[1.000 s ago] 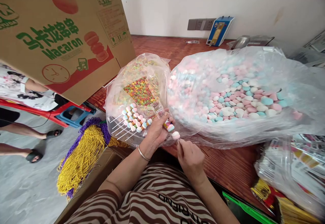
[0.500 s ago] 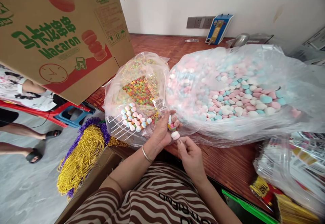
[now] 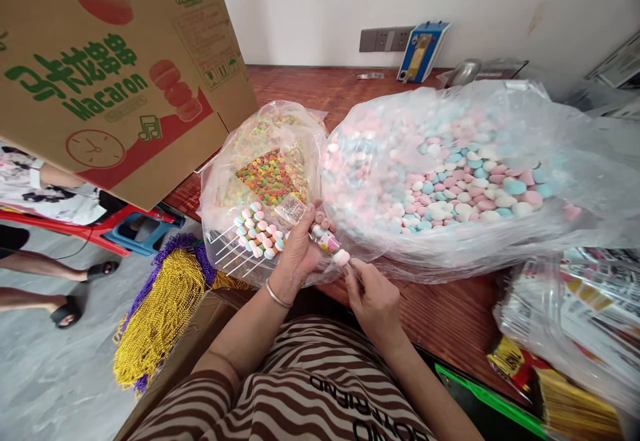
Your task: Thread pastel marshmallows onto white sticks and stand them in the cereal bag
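My left hand (image 3: 301, 249) is closed around a clear printed wrapper (image 3: 291, 209) with pink and yellow candy inside it. A marshmallow skewer (image 3: 342, 257) pokes out of the wrapper's lower end, its last pink-and-white pieces showing. My right hand (image 3: 374, 299) pinches the skewer's end just below them; the stick itself is mostly hidden by the fingers. Left of my hands, several loaded marshmallow skewers (image 3: 261, 233) lie side by side on a clear bag of colourful ring-shaped pieces (image 3: 273, 177), white sticks pointing left.
A big clear bag of pastel marshmallows (image 3: 465, 191) covers the table's (image 3: 440, 314) right part. A tall carton (image 3: 165, 121) stands at left, near gold and purple bead strands (image 3: 165, 314). Packaging film (image 3: 575, 314) lies at right. A person sits beyond the carton.
The wrapper and skewer have shifted slightly up and left with both hands, and the label end now tilts further left. The view has turned slightly.
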The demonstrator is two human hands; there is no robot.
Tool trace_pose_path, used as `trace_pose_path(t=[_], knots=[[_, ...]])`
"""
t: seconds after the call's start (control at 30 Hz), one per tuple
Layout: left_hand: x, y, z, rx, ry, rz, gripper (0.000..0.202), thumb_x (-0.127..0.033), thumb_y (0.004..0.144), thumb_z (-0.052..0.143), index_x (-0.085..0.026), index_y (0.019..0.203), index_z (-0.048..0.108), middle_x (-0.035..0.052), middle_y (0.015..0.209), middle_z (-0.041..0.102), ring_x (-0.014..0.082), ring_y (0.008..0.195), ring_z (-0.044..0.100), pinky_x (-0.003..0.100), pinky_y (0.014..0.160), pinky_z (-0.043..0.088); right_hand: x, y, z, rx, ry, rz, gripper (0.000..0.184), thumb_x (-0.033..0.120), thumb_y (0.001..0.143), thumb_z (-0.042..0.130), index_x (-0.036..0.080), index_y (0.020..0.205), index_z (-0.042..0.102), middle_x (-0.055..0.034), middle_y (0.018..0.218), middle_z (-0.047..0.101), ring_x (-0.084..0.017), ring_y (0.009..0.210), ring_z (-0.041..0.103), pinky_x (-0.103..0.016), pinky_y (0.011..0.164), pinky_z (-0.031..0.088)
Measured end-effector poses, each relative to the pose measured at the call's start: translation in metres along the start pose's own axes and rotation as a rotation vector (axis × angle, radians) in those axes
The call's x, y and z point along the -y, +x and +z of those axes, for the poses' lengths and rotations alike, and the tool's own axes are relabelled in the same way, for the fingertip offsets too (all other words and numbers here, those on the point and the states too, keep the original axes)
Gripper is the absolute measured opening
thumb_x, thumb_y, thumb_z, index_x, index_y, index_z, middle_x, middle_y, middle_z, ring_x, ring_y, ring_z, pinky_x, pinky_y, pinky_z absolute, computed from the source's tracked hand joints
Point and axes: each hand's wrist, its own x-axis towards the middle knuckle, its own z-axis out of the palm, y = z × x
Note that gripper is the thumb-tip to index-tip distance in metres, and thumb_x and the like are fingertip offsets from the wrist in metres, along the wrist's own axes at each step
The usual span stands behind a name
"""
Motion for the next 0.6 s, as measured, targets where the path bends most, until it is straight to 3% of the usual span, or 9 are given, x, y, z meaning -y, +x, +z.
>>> trace_pose_path(t=[0.1, 0.17, 0.27, 0.33, 0.4, 0.47, 0.6], knots=[[-0.001, 0.0, 0.004, -0.029, -0.041, -0.033, 0.013, -0.026, 0.09, 0.073, -0.015, 0.093, 0.067, -0.0077, 0.062, 0.044, 0.0039, 0.053, 0.049, 0.018, 0.059, 0.049, -0.002, -0.002, -0.004, -0.018, -0.173, -0.103, 0.017, 0.019, 0.101, 0.056, 0.013, 0.11, 0.069, -0.0043, 0.068, 0.067, -0.015, 0.058, 0.058, -0.03, 0.058, 0.04], [-0.001, -0.001, 0.006, -0.013, -0.079, -0.069, 0.017, -0.032, 0.092, 0.071, -0.015, 0.09, 0.066, -0.008, 0.06, 0.04, 0.0033, 0.05, 0.045, 0.016, 0.054, 0.044, -0.001, -0.003, -0.008, 0.009, -0.056, -0.025, 0.017, 0.021, 0.101, 0.055, 0.015, 0.105, 0.07, -0.004, 0.067, 0.066, -0.015, 0.057, 0.057, -0.03, 0.058, 0.039], [0.001, -0.004, 0.009, 0.027, -0.117, -0.129, 0.025, -0.038, 0.095, 0.066, -0.015, 0.085, 0.063, -0.0083, 0.058, 0.035, 0.0026, 0.046, 0.037, 0.015, 0.049, 0.038, 0.006, -0.001, -0.012, 0.156, 0.452, 0.384, 0.027, 0.038, 0.103, 0.051, 0.019, 0.092, 0.067, 0.0005, 0.061, 0.059, -0.013, 0.051, 0.05, -0.026, 0.051, 0.037], [0.005, -0.007, 0.01, 0.024, -0.106, -0.16, 0.028, -0.041, 0.094, 0.067, -0.016, 0.084, 0.062, -0.0081, 0.059, 0.035, 0.0024, 0.045, 0.034, 0.015, 0.047, 0.036, 0.012, 0.002, -0.011, 0.28, 0.868, 0.712, 0.034, 0.049, 0.1, 0.052, 0.02, 0.087, 0.062, 0.0072, 0.051, 0.043, -0.01, 0.041, 0.035, -0.024, 0.043, 0.03], [0.011, -0.009, 0.012, 0.016, -0.082, -0.173, 0.029, -0.044, 0.093, 0.068, -0.016, 0.085, 0.061, -0.0079, 0.06, 0.035, 0.0027, 0.045, 0.033, 0.016, 0.047, 0.036, 0.017, 0.005, -0.007, 0.328, 1.136, 0.906, 0.037, 0.055, 0.097, 0.055, 0.021, 0.085, 0.058, 0.0121, 0.048, 0.03, -0.007, 0.037, 0.021, -0.023, 0.039, 0.024], [0.016, -0.011, 0.012, 0.025, -0.07, -0.163, 0.031, -0.045, 0.091, 0.07, -0.016, 0.085, 0.061, -0.0078, 0.06, 0.036, 0.0032, 0.045, 0.035, 0.016, 0.048, 0.038, 0.02, 0.007, -0.004, 0.283, 1.12, 0.901, 0.036, 0.055, 0.096, 0.057, 0.021, 0.083, 0.056, 0.0118, 0.049, 0.031, -0.007, 0.039, 0.023, -0.022, 0.04, 0.026], [0.018, -0.012, 0.01, 0.036, -0.031, -0.129, 0.028, -0.042, 0.087, 0.075, -0.016, 0.087, 0.064, -0.0065, 0.062, 0.044, 0.0056, 0.051, 0.044, 0.019, 0.056, 0.047, 0.017, 0.008, -0.002, 0.094, 0.554, 0.521, 0.026, 0.039, 0.101, 0.052, 0.02, 0.086, 0.061, 0.0024, 0.065, 0.058, -0.011, 0.054, 0.049, -0.024, 0.053, 0.039]])
